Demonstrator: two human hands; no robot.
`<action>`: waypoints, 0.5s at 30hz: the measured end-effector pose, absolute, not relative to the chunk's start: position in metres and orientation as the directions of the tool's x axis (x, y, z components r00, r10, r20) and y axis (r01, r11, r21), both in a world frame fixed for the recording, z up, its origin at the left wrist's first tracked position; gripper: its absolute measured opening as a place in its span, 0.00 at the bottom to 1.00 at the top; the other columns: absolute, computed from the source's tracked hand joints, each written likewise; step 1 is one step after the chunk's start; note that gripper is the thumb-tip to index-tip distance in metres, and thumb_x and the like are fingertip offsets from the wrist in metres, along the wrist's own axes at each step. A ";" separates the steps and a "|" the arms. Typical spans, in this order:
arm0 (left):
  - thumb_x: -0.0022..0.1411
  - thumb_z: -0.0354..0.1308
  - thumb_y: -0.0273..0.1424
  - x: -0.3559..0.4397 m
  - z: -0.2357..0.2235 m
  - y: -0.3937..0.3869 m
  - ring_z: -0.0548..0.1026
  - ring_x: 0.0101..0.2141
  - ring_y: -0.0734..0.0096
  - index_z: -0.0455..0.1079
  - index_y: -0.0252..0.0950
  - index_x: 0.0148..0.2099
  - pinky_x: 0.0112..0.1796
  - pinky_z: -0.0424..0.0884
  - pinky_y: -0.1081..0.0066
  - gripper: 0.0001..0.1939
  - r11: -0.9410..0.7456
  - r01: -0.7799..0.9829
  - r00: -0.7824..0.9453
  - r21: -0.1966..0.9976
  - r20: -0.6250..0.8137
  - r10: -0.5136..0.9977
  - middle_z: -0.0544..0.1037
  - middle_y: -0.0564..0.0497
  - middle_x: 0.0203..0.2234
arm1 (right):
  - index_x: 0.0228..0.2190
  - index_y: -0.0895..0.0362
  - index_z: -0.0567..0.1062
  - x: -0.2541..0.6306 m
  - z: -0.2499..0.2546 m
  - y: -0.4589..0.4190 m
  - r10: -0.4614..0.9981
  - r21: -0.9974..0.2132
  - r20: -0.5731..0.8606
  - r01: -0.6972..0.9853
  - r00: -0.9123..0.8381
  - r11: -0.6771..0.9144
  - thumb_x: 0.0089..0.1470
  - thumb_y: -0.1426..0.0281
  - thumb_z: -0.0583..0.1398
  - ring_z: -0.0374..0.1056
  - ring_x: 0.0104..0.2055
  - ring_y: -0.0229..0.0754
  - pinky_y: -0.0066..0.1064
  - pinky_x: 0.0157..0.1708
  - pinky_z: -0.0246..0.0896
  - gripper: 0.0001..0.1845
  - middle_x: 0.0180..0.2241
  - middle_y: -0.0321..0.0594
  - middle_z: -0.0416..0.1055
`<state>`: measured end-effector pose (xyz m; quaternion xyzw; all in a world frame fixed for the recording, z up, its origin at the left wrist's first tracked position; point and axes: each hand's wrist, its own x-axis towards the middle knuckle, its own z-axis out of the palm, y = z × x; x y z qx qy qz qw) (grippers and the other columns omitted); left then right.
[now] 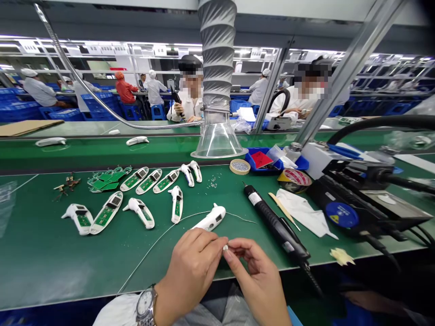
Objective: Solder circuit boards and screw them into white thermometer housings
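Note:
My left hand (192, 267) and my right hand (256, 271) meet at the table's front edge, fingers pinched together on a tiny white part (225, 247). A white thermometer-shaped housing (210, 218) lies just beyond my left hand, with a thin solder wire (156, 242) running past it. A black soldering iron (275, 224) lies on the green mat (50, 258) to the right of my hands. Several open white housings with green circuit boards (108, 212) lie in rows to the left.
A clear fume-extraction funnel (217, 140) hangs over the mat's back. A soldering station (360, 199), white cloth (302, 210), tape rolls (295, 177) and a blue tray (268, 160) sit at right. Other workers sit behind the green conveyor (102, 151).

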<state>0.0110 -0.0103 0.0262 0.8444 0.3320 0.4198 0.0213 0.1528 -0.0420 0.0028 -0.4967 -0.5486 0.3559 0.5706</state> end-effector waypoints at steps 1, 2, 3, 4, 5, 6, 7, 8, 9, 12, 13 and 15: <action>0.60 0.52 0.20 0.012 0.025 -0.010 0.71 0.31 0.67 0.70 0.32 0.43 0.32 0.68 0.68 0.10 -0.776 0.542 0.427 0.322 0.691 0.584 0.76 0.48 0.31 | 0.33 0.53 0.73 0.153 0.002 -0.041 0.949 -0.957 0.275 0.135 0.151 0.256 0.54 0.65 0.61 0.68 0.32 0.35 0.20 0.33 0.64 0.05 0.29 0.34 0.72; 0.61 0.51 0.20 0.012 0.023 -0.011 0.71 0.31 0.67 0.70 0.32 0.44 0.32 0.69 0.67 0.10 -0.773 0.543 0.428 0.328 0.684 0.590 0.76 0.47 0.32 | 0.33 0.53 0.73 0.154 0.002 -0.041 0.947 -0.956 0.281 0.132 0.155 0.262 0.54 0.65 0.61 0.68 0.31 0.35 0.20 0.32 0.65 0.05 0.29 0.34 0.72; 0.61 0.51 0.20 0.013 0.021 -0.011 0.71 0.32 0.67 0.69 0.32 0.45 0.32 0.69 0.67 0.11 -0.770 0.544 0.430 0.333 0.677 0.597 0.76 0.47 0.33 | 0.32 0.53 0.74 0.154 0.001 -0.040 0.945 -0.955 0.285 0.130 0.160 0.266 0.54 0.66 0.61 0.68 0.31 0.35 0.20 0.32 0.65 0.05 0.29 0.34 0.72; 0.61 0.51 0.20 0.013 0.019 -0.012 0.71 0.32 0.67 0.69 0.32 0.45 0.32 0.69 0.67 0.11 -0.766 0.546 0.433 0.339 0.668 0.605 0.76 0.47 0.33 | 0.32 0.54 0.74 0.154 0.000 -0.039 0.944 -0.955 0.287 0.128 0.162 0.269 0.54 0.66 0.61 0.68 0.30 0.36 0.20 0.32 0.65 0.05 0.28 0.35 0.72; 0.61 0.50 0.20 0.013 0.017 -0.012 0.71 0.32 0.66 0.68 0.32 0.46 0.33 0.69 0.67 0.12 -0.762 0.548 0.436 0.345 0.660 0.612 0.76 0.46 0.33 | 0.31 0.54 0.75 0.155 -0.001 -0.038 0.943 -0.954 0.289 0.127 0.166 0.270 0.53 0.66 0.62 0.68 0.30 0.36 0.20 0.32 0.65 0.04 0.28 0.35 0.72; 0.62 0.50 0.20 0.014 0.015 -0.013 0.71 0.32 0.66 0.68 0.32 0.47 0.33 0.69 0.67 0.12 -0.760 0.547 0.436 0.352 0.655 0.617 0.76 0.46 0.33 | 0.31 0.54 0.75 0.155 -0.002 -0.038 0.943 -0.955 0.288 0.127 0.168 0.269 0.53 0.66 0.62 0.68 0.30 0.36 0.21 0.32 0.65 0.04 0.28 0.35 0.73; 0.62 0.50 0.20 0.014 0.014 -0.014 0.70 0.32 0.67 0.68 0.32 0.47 0.33 0.69 0.67 0.12 -0.758 0.544 0.433 0.361 0.652 0.622 0.76 0.47 0.33 | 0.31 0.54 0.75 0.155 -0.003 -0.037 0.942 -0.955 0.289 0.126 0.168 0.270 0.53 0.67 0.62 0.68 0.30 0.37 0.21 0.32 0.65 0.04 0.28 0.36 0.73; 0.62 0.50 0.20 0.014 0.012 -0.014 0.70 0.32 0.67 0.68 0.33 0.48 0.33 0.69 0.67 0.13 -0.755 0.540 0.430 0.372 0.650 0.627 0.76 0.47 0.33 | 0.31 0.54 0.76 0.155 -0.004 -0.037 0.943 -0.955 0.288 0.123 0.166 0.270 0.53 0.67 0.62 0.69 0.30 0.37 0.22 0.32 0.65 0.04 0.28 0.36 0.73; 0.62 0.50 0.20 0.013 0.011 -0.015 0.70 0.32 0.67 0.68 0.33 0.48 0.33 0.69 0.67 0.13 -0.754 0.535 0.428 0.382 0.647 0.631 0.76 0.47 0.33 | 0.31 0.54 0.76 0.156 -0.005 -0.037 0.944 -0.956 0.285 0.113 0.164 0.270 0.52 0.67 0.63 0.69 0.31 0.38 0.22 0.33 0.66 0.04 0.29 0.37 0.73; 0.62 0.51 0.21 0.011 0.010 -0.015 0.70 0.32 0.68 0.67 0.33 0.48 0.33 0.70 0.68 0.13 -0.744 0.536 0.417 0.400 0.641 0.645 0.76 0.47 0.33 | 0.30 0.54 0.76 0.157 -0.006 -0.037 0.960 -0.971 0.238 0.028 0.148 0.237 0.51 0.67 0.64 0.70 0.32 0.38 0.22 0.33 0.67 0.04 0.29 0.37 0.73; 0.62 0.51 0.21 0.011 0.010 -0.015 0.70 0.32 0.68 0.68 0.33 0.48 0.32 0.70 0.68 0.12 -0.742 0.541 0.415 0.396 0.642 0.644 0.75 0.47 0.33 | 0.29 0.54 0.76 0.157 -0.006 -0.037 0.966 -0.976 0.214 -0.007 0.144 0.218 0.50 0.66 0.65 0.70 0.31 0.38 0.22 0.33 0.67 0.05 0.28 0.37 0.73; 0.62 0.51 0.22 0.010 0.011 -0.016 0.70 0.31 0.68 0.68 0.32 0.46 0.31 0.70 0.69 0.11 -0.750 0.559 0.433 0.353 0.647 0.627 0.76 0.47 0.32 | 0.29 0.54 0.76 0.158 -0.006 -0.037 0.975 -0.982 0.171 -0.055 0.142 0.180 0.48 0.66 0.65 0.70 0.31 0.38 0.21 0.32 0.67 0.06 0.28 0.37 0.74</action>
